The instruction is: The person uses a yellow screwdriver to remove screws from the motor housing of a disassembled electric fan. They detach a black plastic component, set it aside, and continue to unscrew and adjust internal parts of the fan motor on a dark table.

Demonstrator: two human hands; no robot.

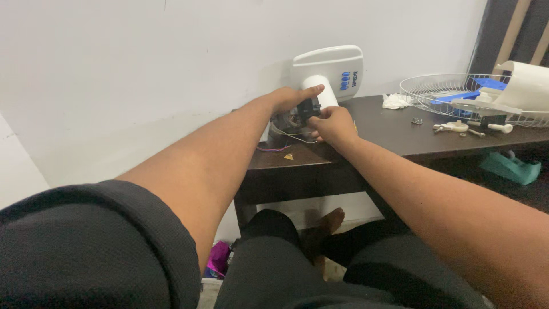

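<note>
A white fan base and neck (334,71) lies tipped on the left end of a dark wooden table (400,137), with its motor part and loose wires exposed. My left hand (291,98) grips the neck and motor from the left, thumb stretched across the white neck. My right hand (333,123) pinches a small black part at the motor, just below the neck. Thin white and pink wires (286,143) trail onto the table under my hands.
A white wire fan guard (452,91) holding blue blades and a white motor housing (529,86) sits at the table's right. Screws and small white parts (457,127) lie near it, with a crumpled white cloth (396,101). A teal object (512,166) lies under the table. The wall stands directly behind.
</note>
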